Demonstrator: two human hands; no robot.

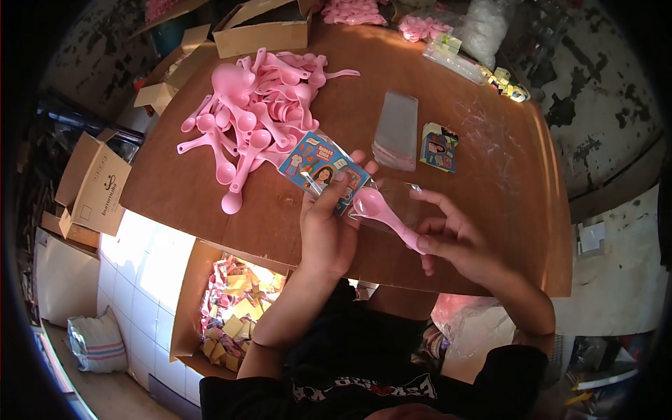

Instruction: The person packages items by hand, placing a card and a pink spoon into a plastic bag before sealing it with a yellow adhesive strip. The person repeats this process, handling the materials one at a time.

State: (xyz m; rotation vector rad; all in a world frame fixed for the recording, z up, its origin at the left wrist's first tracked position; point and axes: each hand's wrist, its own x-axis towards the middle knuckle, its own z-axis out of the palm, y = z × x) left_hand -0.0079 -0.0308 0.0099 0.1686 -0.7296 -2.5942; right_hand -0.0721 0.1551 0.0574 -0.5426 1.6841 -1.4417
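Note:
My left hand grips a blue printed card in a clear plastic sleeve, thumb on the card's face. A pink measuring spoon sits at the sleeve's open end, its bowl beside the card. Thumb and fingers of my right hand pinch the spoon's handle, while the index finger reaches along the clear film. To the left lies a heap of pink measuring spoons. Beyond my hands rests a stack of clear plastic sleeves, with a small stack of printed cards to its right.
Below the table's near edge stands a cardboard box full of packed pieces. Another open carton is on the far table edge. Pink items and clear plastic bags lie at the back. A labelled carton stands left.

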